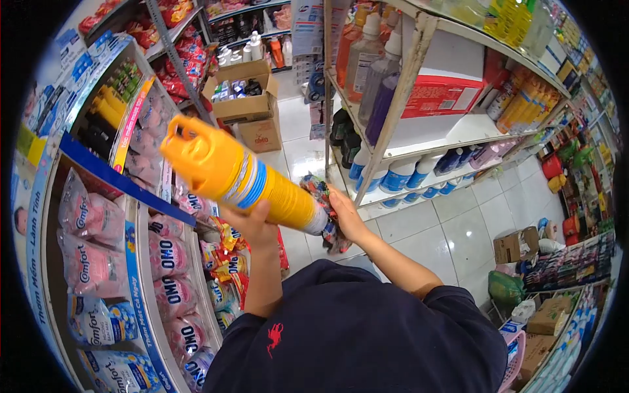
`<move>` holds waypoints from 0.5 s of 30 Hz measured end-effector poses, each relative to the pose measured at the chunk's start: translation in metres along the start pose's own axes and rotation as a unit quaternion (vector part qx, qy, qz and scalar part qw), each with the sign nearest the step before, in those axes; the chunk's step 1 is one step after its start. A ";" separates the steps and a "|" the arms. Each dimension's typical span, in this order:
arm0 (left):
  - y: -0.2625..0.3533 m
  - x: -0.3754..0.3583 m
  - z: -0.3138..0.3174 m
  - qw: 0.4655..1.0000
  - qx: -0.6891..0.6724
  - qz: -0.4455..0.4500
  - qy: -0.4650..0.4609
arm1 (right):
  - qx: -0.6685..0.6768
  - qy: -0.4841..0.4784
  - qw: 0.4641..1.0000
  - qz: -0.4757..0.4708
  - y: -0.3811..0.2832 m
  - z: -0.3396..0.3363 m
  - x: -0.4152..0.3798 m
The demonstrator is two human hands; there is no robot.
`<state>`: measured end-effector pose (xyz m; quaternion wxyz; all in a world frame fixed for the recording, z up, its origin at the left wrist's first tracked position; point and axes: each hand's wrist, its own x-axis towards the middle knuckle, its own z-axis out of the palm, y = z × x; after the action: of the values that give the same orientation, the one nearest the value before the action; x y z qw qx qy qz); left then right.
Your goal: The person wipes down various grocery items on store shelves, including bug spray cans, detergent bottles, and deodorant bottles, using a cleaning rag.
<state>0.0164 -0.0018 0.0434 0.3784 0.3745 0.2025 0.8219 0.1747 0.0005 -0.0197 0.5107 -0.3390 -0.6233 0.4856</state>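
A large yellow spray can [278,196] with a yellow cap lies tilted in front of my chest, its cap toward the upper left. My left hand [252,223] is wrapped round the can's body from below. At the can's lower right end, my right hand [346,213] grips a dark, patterned cloth [337,241] and presses it around the base. The cloth hides the bottom of the can, and the can covers part of my left fingers.
To my left, shelves hold pink Comfort pouches [92,262] and OMO bags [169,255]. An open cardboard box [244,108] sits on another box ahead. On the right, a white metal shelf [393,111] carries bottles and orange cans [527,108]. Tiled floor [419,252] shows between them.
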 end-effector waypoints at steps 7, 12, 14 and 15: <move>-0.001 -0.007 0.036 0.991 -0.100 0.077 -0.047 | 0.440 0.152 0.859 0.213 -0.005 -0.007 -0.011; -0.024 -0.027 0.056 0.987 -0.045 0.032 -0.149 | 0.468 0.131 0.831 0.270 -0.014 -0.032 -0.023; -0.041 -0.038 0.070 0.977 -0.118 -0.057 -0.168 | 0.452 0.159 0.848 0.224 -0.017 -0.051 -0.026; -0.046 -0.046 0.085 0.975 -0.042 -0.001 -0.218 | 0.434 0.164 0.855 0.232 -0.011 -0.065 -0.031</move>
<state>0.1233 -0.0044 0.0478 0.4297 0.5287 0.0809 0.7275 0.2456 -0.0139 -0.0185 0.5732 -0.2921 -0.1598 0.7487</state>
